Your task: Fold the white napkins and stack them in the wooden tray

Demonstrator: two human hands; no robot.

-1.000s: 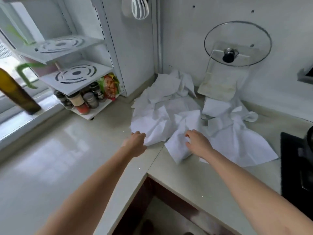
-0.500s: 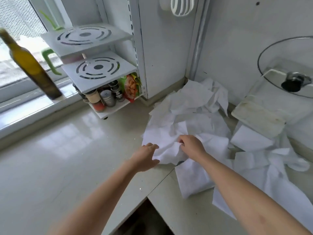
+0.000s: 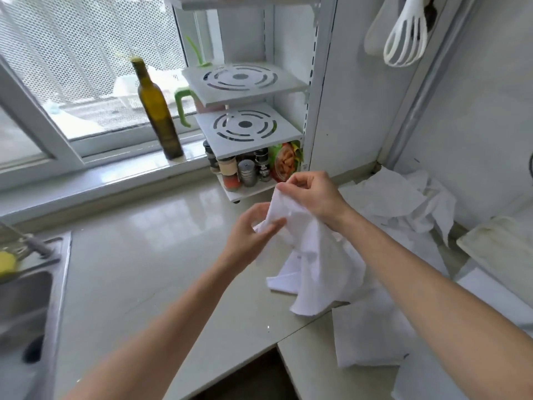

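Napkin (image 3: 314,255) now lifted off counter (image 3: 138,269)

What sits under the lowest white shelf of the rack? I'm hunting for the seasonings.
Under the lowest white shelf stands a row of spice jars beside a colourful packet. Anything behind that front row is covered, and the labels are too small to read.

napkin (image 3: 314,255) held up: plain white, no pattern. loose napkins (image 3: 403,197) in the corner: white. countertop (image 3: 138,269): pale cream, glossy. bottle (image 3: 157,111): dark olive green. shelf rack (image 3: 245,125): white with grey ring-shaped slots. mug handle (image 3: 181,108): light green. whisk (image 3: 405,33): white. sink (image 3: 26,298): grey steel, yellow item at its edge.
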